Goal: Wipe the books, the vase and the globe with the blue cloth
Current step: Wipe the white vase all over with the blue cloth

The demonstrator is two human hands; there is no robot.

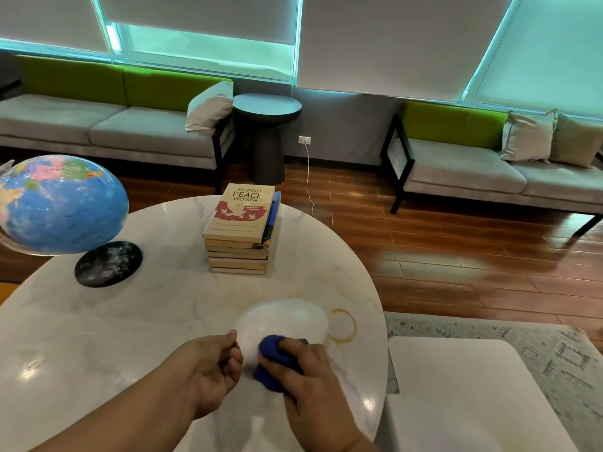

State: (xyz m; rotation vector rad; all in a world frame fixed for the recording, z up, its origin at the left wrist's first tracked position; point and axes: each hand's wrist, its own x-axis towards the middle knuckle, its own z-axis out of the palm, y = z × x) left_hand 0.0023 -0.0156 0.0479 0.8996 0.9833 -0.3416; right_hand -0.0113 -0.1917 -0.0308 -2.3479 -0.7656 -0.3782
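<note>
The person is working on the white vase (284, 321) right now, which is sitting at the near side of the marble counter (130, 321). The left hand (213, 365) is steadying it from the left. Its fingers (235, 365) are curling in against the vase's side with the thumb up top, so it's actually gripping the vase. The right hand (305, 373) is bunching up the blue cloth (274, 357) and pressing it against the near face of the vase, with its fingers wrapping tight over the wad. Honestly can't tell whether the vase is standing upright or tipping toward the camera. Just to the right of the vase, a brownish ring stain (342, 325) is showing on the counter. The books (239, 233) are sitting in a stack further back near the middle, well apart from both hands. The globe (62, 203) is standing on its dark round base at the far left. Past the counter, grey sofas (130, 132) with green backs are lining the wall under the windows.
</note>
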